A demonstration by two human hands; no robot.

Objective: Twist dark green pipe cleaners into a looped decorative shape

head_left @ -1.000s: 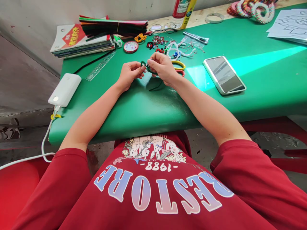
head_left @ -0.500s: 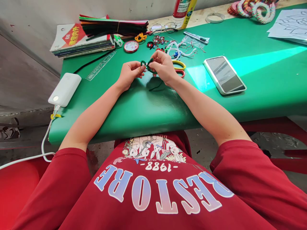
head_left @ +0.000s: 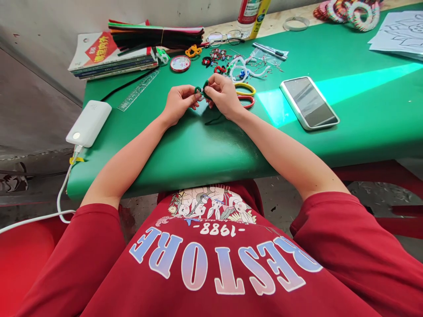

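Observation:
Between my two hands is a dark green pipe cleaner, bent into small loops. My left hand pinches its left loop between thumb and fingers. My right hand is closed on the right part, thumb against the forefinger, and covers much of it. Something small and pale shows near the left fingertips, too small to name. Just right of my right hand lie scissors with one yellow and one red handle; their blades are hidden.
Behind my hands lie white pipe cleaners and a round spool. Books carry a bundle of pipe cleaners. A clear ruler and white power bank are at left, a phone at right, glasses at the back.
My right hand has shifted slightly, and the green loop beside it looks smaller and more covered by the fingers. Both hands keep their hold on the pipe cleaner.

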